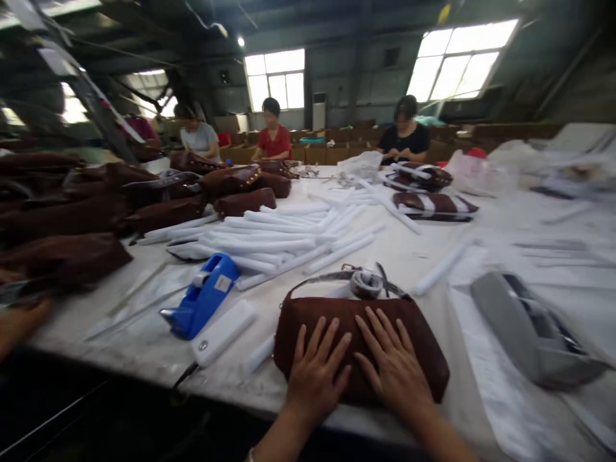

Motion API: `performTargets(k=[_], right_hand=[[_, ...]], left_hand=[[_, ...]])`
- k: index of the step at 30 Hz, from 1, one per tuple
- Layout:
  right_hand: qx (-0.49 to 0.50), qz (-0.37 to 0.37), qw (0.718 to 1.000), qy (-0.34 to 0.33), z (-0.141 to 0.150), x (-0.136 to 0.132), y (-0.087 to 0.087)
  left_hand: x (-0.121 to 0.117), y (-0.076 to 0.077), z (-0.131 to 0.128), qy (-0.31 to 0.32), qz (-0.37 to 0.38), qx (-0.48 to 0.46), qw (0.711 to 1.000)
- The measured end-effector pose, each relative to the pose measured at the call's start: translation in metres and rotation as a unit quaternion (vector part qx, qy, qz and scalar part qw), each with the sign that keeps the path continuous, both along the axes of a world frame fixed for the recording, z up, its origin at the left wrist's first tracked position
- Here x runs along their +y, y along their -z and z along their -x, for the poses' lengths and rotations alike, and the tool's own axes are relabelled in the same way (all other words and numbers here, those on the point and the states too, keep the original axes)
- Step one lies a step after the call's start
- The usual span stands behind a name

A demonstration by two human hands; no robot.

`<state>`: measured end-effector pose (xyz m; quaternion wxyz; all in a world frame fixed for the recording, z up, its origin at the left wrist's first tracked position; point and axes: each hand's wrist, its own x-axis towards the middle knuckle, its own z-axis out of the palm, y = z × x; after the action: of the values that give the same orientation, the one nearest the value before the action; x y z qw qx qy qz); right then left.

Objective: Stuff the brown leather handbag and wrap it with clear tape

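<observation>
Rests the left hand (317,372) and the right hand (398,369) palm down on a dark brown bag (347,316), at five o'clock in the view, close to the near edge of the white counter (135,351), with the fingers of both hands spread and apart. Has a strap (317,278) with a wrapped coil (366,284) at the bag's twelve o'clock. Counting from the bag, has a white box (226,330) at nine, a blue tape dispenser (205,295) at ten, a pile of white rolls (269,242) at eleven and a grey tape dispenser (517,333) at three. Faces, across the counter, a person in red (276,144) at eleven and a person in black (409,139) at twelve.
</observation>
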<state>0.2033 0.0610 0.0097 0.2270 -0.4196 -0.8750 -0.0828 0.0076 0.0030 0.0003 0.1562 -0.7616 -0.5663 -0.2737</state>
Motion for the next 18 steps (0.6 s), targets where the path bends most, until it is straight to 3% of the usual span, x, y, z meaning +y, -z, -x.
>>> performTargets(k=[3,6,8,9,11,13,16,18], right_hand=[[0.001,0.054,0.999,-0.01,-0.002,-0.007,-0.008],[0.042,0.141,0.986,-0.072,-0.023,-0.011,-0.031],[0.097,0.206,0.968,-0.102,-0.042,0.0,-0.049],[0.134,0.224,0.962,-0.082,-0.052,0.011,-0.058],[0.202,0.227,0.951,0.055,-0.073,0.045,-0.072],[0.204,0.229,0.918,0.253,-0.093,0.086,-0.079],[0.179,0.248,0.88,0.364,-0.111,0.144,-0.074],[0.165,0.263,0.862,0.402,-0.116,0.169,-0.064]], left_hand=[[0.002,0.002,-0.001,0.001,-0.01,-0.001,1.0],[0.004,0.003,0.0,0.01,-0.018,0.002,1.0],[0.005,0.005,0.001,0.013,-0.011,0.001,1.0],[0.006,0.006,0.001,0.014,-0.01,-0.003,1.0],[0.006,0.008,0.001,0.014,-0.014,-0.009,1.0],[0.006,0.009,0.002,0.017,-0.026,-0.013,0.999],[0.006,0.01,0.002,0.022,-0.038,-0.016,0.999],[0.007,0.01,0.002,0.025,-0.039,-0.015,0.999]])
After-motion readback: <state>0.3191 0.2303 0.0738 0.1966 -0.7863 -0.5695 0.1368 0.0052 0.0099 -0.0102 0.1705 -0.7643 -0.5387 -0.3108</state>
